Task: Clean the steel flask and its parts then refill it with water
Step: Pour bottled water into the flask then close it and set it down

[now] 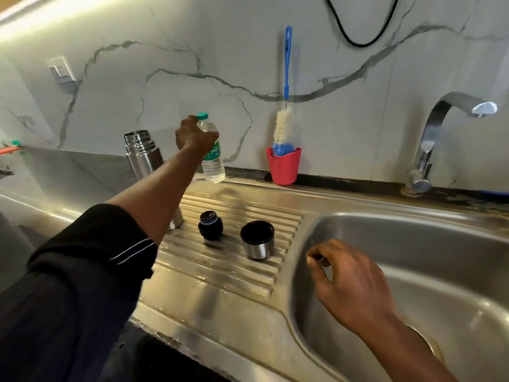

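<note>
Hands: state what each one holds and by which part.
The left hand grips the plastic water bottle by its shoulder, just below the green cap. The right hand holds nothing; it hovers over the sink basin.

left arm (154,194) outstretched, left hand (194,136) gripping water bottle (213,161); right hand (349,282) low, fingers (330,248) loosely curled, holding nothing.

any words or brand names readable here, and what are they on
No text reads clearly.
On the green label of the clear plastic water bottle: white script lettering, too blurred to read.
On the steel flask, black stopper and steel cup: no lettering shows.
</note>
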